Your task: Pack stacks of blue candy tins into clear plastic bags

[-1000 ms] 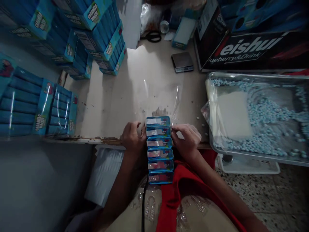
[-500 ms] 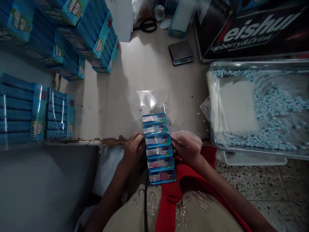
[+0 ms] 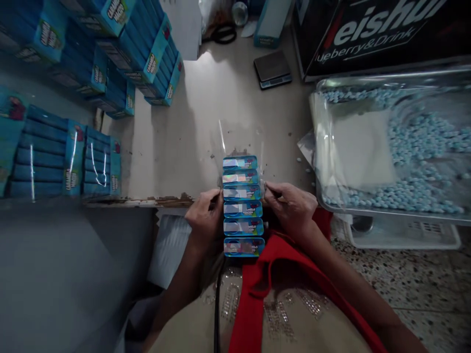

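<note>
A column of several small blue candy packs [image 3: 239,210] lies inside a clear plastic bag [image 3: 241,137]. The lower packs extend past the table edge toward my body, and the bag's free end rests on the table. At the left side of the column, my left hand [image 3: 205,212] is closed, its thumb and fingers pinching the bag's edge. Opposite it, my right hand [image 3: 290,206] pinches the bag's right edge about level with the middle packs.
Stacked blue candy boxes [image 3: 147,59] stand at the left. A small scale [image 3: 272,68] and black scissors [image 3: 223,34] lie toward the back. On the right, a metal tray [image 3: 390,212] holds light-blue candies and a stack of white sheets [image 3: 362,149], beside a black carton [image 3: 379,37].
Both hands and the bagged column have shifted slightly up in view, and the column now looks straighter. Both hands keep their pinch on the bag's edges.
</note>
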